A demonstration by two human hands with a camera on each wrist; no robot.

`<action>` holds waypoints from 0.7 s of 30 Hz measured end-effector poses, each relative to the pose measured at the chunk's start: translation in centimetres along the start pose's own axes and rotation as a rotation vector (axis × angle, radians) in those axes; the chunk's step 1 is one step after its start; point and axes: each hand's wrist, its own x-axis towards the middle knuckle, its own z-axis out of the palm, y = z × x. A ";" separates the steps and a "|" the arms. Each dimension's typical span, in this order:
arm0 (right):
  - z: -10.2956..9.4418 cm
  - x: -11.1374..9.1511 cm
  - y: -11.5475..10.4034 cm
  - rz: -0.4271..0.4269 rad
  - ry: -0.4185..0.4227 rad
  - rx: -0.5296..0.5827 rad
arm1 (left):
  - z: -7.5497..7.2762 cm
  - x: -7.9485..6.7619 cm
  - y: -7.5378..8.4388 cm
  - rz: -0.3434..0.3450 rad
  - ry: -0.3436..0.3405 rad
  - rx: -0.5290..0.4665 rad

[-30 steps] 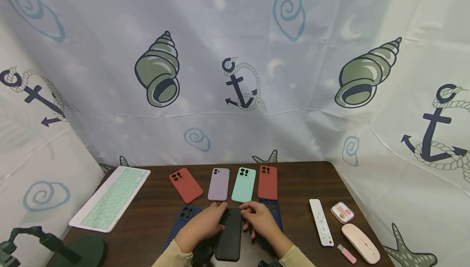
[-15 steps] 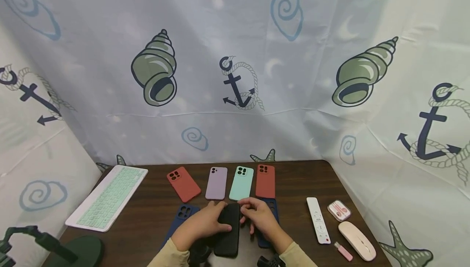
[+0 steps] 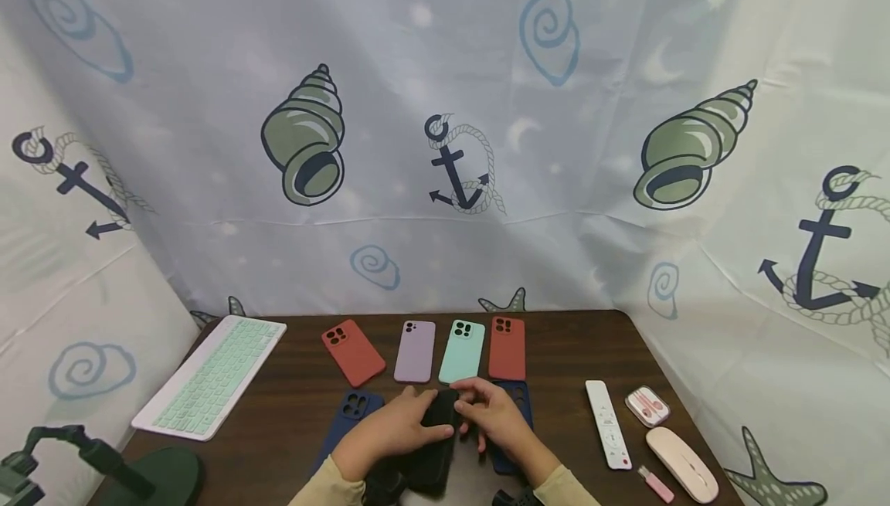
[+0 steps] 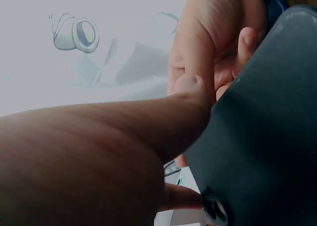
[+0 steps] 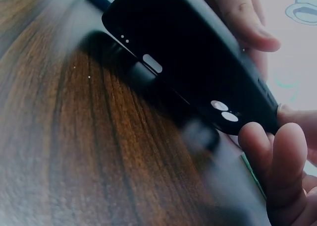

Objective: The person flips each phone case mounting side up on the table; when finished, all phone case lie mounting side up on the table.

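A black phone case (image 3: 433, 456) is tilted up off the table in front of the person, with small cutouts showing in the right wrist view. The left hand (image 3: 396, 427) grips it from the left, its thumb across the near face and its fingers at the upper edge. At the upper right corner, the right hand (image 3: 497, 417) pinches the case with thumb and fingertips, seen closely in the right wrist view as curled fingers (image 5: 287, 156). A blue phone case (image 3: 348, 417) lies beside the left hand, and another blue phone case (image 3: 516, 395) is partly hidden behind the right hand.
Along the back lie red (image 3: 354, 355), lilac (image 3: 415, 351), mint (image 3: 462, 351) and red phone cases. A keyboard (image 3: 208, 378) and green lamp base (image 3: 156, 475) stand left. A remote (image 3: 608, 425), small white case (image 3: 648, 405), mouse (image 3: 681, 463) and pink stick (image 3: 656, 484) lie right.
The black phone case has gone from facing up to tilted, its right side raised. The left thumb has moved right across its face. The right hand stays at the upper right corner.
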 end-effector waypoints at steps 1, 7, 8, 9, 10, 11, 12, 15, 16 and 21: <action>0.1 0.0 0.1 0.000 -0.003 -0.004 | 0.1 0.0 0.1 -0.006 -0.003 0.004; 0.4 0.0 -0.2 -0.008 0.021 -0.024 | 0.2 -0.3 0.8 -0.014 -0.008 -0.014; 0.5 -0.1 -0.3 -0.008 0.026 -0.029 | 0.2 -0.4 1.0 -0.009 -0.009 -0.022; 0.5 -0.1 -0.3 -0.007 0.029 -0.036 | 0.2 -0.5 1.1 -0.004 -0.010 -0.026; 0.6 -0.1 -0.4 -0.005 0.031 -0.041 | 0.3 -0.6 1.1 -0.002 -0.013 -0.031; 0.6 -0.1 -0.4 -0.002 0.029 -0.050 | 0.3 -0.7 1.2 0.004 -0.015 -0.041; 0.7 -0.2 -0.4 0.001 0.028 -0.058 | 0.3 -0.7 1.2 0.009 -0.017 -0.054; 0.8 -0.2 -0.3 0.011 0.033 -0.100 | 0.3 -0.9 1.2 0.039 -0.013 -0.073; 0.8 -0.1 -0.3 0.009 0.036 -0.114 | 0.3 -0.9 1.2 0.053 -0.011 -0.079; 0.9 -0.1 -0.2 0.007 0.062 -0.178 | 0.2 -0.8 1.2 0.124 0.007 -0.064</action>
